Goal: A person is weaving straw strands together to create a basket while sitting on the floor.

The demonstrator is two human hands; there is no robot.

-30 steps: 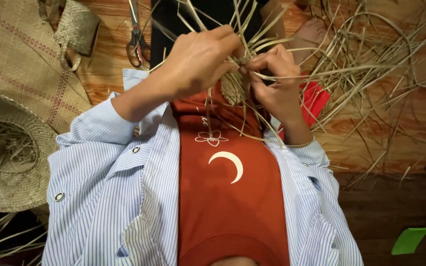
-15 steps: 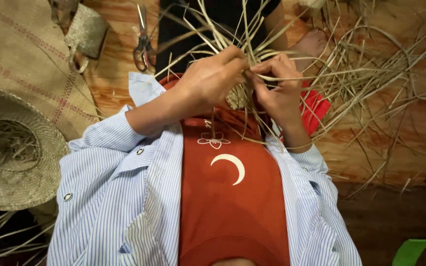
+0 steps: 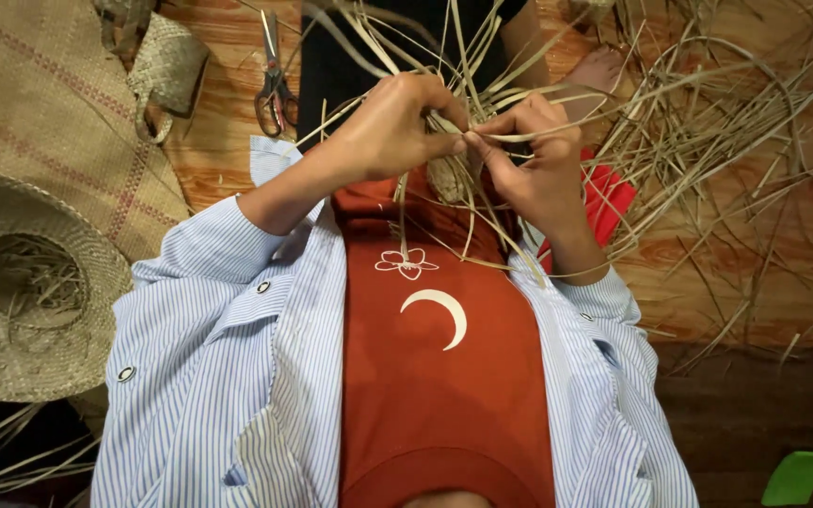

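Left hand (image 3: 392, 127) shifted left, right hand (image 3: 534, 155) steady, both grips pinching straw strands (image 3: 482, 136)

I see no packages, labels, signs or screens here; nothing around me is boxed, wrapped, tagged or lit.
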